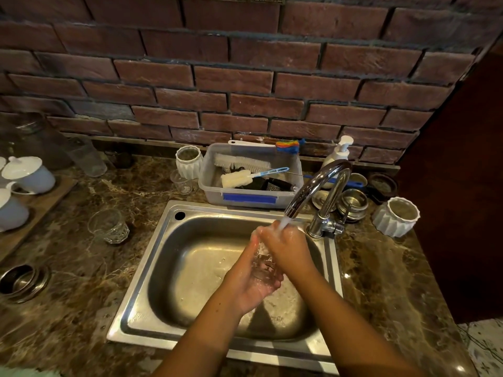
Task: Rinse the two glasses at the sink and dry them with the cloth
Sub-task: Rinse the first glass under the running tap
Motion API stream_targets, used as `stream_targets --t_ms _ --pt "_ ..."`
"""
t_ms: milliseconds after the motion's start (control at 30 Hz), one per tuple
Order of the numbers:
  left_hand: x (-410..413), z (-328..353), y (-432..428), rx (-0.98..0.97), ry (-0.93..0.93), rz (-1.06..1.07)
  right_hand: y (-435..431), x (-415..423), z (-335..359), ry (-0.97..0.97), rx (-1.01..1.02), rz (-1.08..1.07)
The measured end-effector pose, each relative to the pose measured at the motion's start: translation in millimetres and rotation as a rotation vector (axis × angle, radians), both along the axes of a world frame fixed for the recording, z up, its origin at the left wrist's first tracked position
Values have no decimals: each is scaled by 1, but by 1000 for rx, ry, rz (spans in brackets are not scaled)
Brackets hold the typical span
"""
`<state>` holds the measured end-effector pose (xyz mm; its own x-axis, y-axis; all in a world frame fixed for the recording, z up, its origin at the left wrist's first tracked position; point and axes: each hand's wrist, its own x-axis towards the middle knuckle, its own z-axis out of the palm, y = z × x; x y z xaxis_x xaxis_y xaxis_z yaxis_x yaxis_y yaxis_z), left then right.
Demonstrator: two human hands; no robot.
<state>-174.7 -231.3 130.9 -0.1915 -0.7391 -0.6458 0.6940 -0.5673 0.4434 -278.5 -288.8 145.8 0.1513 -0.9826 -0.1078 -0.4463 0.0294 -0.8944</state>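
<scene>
Over the steel sink (pixel 152 270), a clear glass (pixel 265 266) lies tilted between both hands under the water running from the chrome tap (pixel 318 186). My left hand (pixel 251 284) cups the glass from below. My right hand (pixel 285 247) grips its upper part, with the stream falling on my fingers. The second clear glass (pixel 109 225) stands upright on the marble counter, left of the sink. A pale green cloth corner (pixel 24 372) shows at the bottom left edge.
A plastic tub (pixel 250 198) with brushes stands behind the sink, and a soap pump (pixel 337 153) beside it. White ribbed pots (pixel 396 216), steel lids (pixel 353 202), a small glass (pixel 183 182) and white cups on a wooden tray (pixel 46 202) ring the counter. A steel ring (pixel 23 281) lies at left.
</scene>
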Motion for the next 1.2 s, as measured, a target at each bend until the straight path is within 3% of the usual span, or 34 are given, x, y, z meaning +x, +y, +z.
stream_targets --t_ms 133,300,400,467,533,633,733,933,1100,1200 --pt "-4 3 -2 1 -6 6 -6 -3 8 -70 19 -106" --pt "1 5 -5 -4 -16 30 16 2 3 74 10 39" --pt "0 8 -2 -19 61 -31 3 -1 17 21 26 1" --pt "-1 7 -1 -11 48 -50 -13 0 28 -49 130 -37" --pt "-1 5 -2 -18 2 -70 -25 3 30 14 265 46" --pt "2 8 -7 -105 -177 -123 -28 2 16 195 76 77" --pt "3 15 -10 -138 -282 -123 -23 0 9 174 -80 27" --pt "3 11 -15 -36 -157 33 18 6 -8 -27 -45 -51" --pt "-1 4 -4 62 -72 9 4 -5 -2 -6 54 -105" --pt "-6 1 -4 77 -51 74 3 -6 -6 43 1 -81"
